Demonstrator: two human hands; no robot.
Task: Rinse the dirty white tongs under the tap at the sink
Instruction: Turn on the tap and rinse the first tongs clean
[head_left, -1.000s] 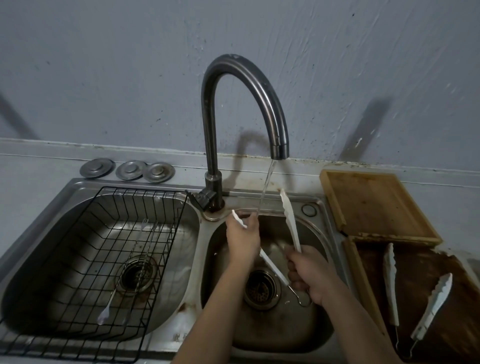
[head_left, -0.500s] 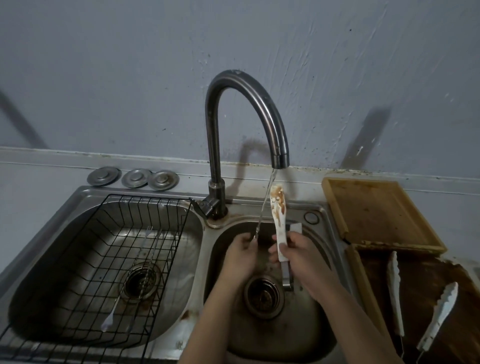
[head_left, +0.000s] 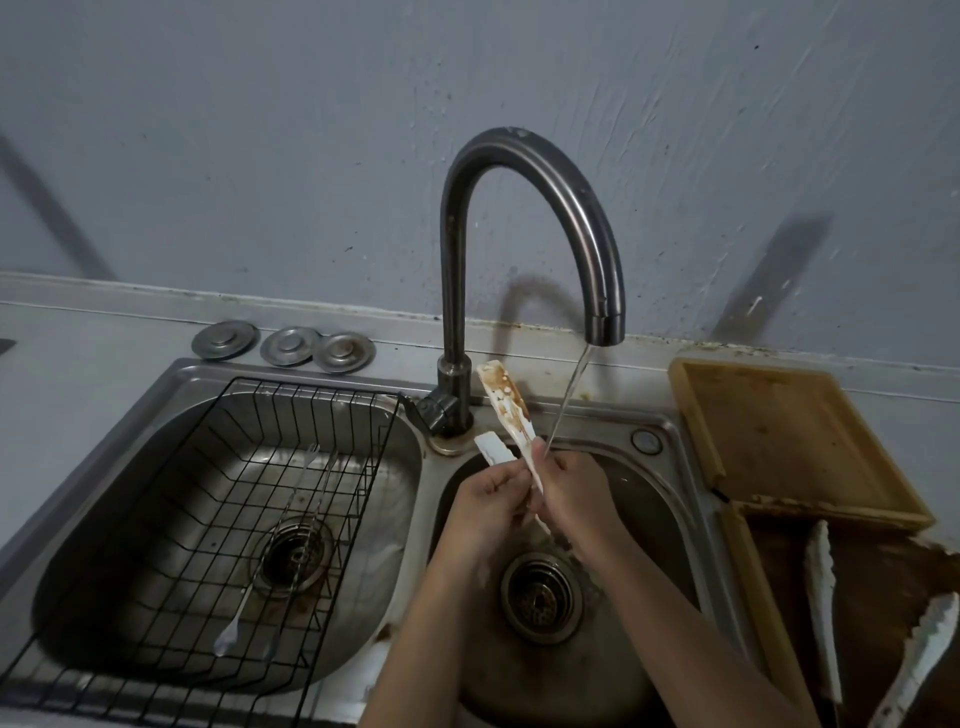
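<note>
Both hands hold the white tongs (head_left: 506, 408) over the right sink basin (head_left: 660, 525). One arm of the tongs sticks up and to the left, smeared with brown sauce. The other arm's tip shows just below it. My left hand (head_left: 485, 506) grips the lower arm. My right hand (head_left: 569, 491) grips the upper arm from the right. The dark curved tap (head_left: 524, 208) runs a thin stream of water, which lands on my right hand's fingers, just right of the dirty tip.
The left basin holds a black wire rack (head_left: 218, 519) with a spoon and skewers. Three metal plugs (head_left: 283, 343) lie behind it. A wooden board (head_left: 789, 441) and a stained tray with another white tongs (head_left: 878, 639) are at the right.
The tongs have swung from upright under the stream to leaning left, out of the water. Both hands have closed in together around the tongs' arms.
</note>
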